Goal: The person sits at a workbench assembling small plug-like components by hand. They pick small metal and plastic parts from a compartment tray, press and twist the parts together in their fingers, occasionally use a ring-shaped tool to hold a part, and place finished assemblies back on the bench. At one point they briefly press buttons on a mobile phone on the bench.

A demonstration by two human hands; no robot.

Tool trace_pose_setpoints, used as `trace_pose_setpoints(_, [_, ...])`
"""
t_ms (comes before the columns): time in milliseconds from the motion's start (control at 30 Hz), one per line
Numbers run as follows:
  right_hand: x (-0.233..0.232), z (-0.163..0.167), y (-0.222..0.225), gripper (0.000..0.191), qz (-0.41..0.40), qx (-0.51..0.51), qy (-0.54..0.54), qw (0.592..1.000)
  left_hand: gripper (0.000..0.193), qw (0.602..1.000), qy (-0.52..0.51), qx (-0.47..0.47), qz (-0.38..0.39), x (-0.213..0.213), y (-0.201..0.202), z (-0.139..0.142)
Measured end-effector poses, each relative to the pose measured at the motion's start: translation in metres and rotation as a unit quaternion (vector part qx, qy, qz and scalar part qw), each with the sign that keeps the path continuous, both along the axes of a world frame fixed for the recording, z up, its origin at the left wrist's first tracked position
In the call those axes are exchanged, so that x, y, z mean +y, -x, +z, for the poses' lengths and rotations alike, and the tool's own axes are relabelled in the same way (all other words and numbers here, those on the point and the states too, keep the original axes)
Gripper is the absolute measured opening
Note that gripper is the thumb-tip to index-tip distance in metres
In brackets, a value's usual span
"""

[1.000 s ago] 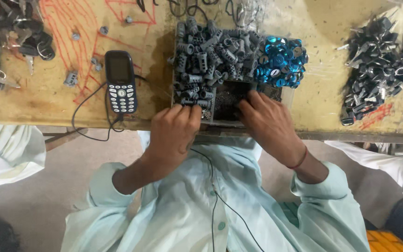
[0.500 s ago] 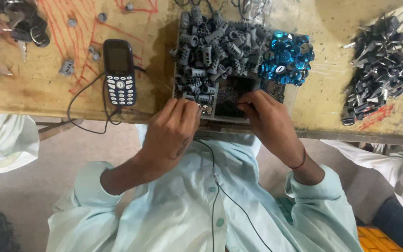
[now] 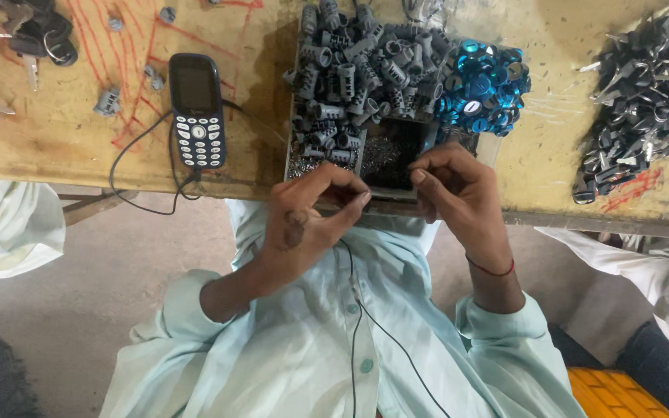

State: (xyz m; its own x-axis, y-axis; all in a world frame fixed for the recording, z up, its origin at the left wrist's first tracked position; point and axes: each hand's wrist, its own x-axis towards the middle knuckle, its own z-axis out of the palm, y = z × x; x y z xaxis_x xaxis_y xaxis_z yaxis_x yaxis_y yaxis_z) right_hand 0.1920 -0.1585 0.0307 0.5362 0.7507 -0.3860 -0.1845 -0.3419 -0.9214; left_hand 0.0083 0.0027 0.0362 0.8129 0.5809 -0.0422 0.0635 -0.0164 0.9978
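My left hand (image 3: pixel 311 220) hovers at the table's near edge with thumb and fingertips pinched together; anything between them is too small to see. My right hand (image 3: pixel 458 193), a red thread on its wrist, is pinched the same way over the dark tray (image 3: pixel 396 159) of tiny metal bits. The back of the tray holds a heap of grey plastic sleeves (image 3: pixel 354 70). A pile of shiny blue discs (image 3: pixel 482 85) lies just right of it.
A dark keypad phone (image 3: pixel 197 108) with a black cable lies to the left on the scuffed yellow table (image 3: pixel 63 131). A heap of dark metal clips (image 3: pixel 644 101) sits at the right, keys and rings (image 3: pixel 32 35) at far left. White-sleeved people flank both sides.
Both hands have drawn back from the grey sleeves toward the table's near edge and closed into pinches. The left hand now sits off the tray.
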Motion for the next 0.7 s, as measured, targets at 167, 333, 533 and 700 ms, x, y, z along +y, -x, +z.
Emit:
trace_pose_setpoints(167, [-0.006,0.001,0.000,0.006,0.007,-0.020,-0.007,1.000,0.014,0.999,0.021,-0.043,0.009,-0.013,-0.016,-0.003])
trace_pose_setpoints(333, [-0.013,-0.001,0.004,0.011,0.027,0.093,-0.055,0.994,0.024,0.991,-0.094,-0.089,-0.011,-0.014,-0.024,-0.004])
trace_pose_setpoints(533, [-0.013,-0.004,0.008,0.010,0.045,0.140,-0.091,0.985,0.017,0.981,0.159,-0.108,-0.020,-0.023,-0.033,-0.007])
trace_pose_setpoints(700, [-0.011,0.004,0.009,0.009,0.061,0.111,-0.093,0.988,0.019,0.984,-0.096,-0.147,-0.021,-0.017,-0.032,-0.016])
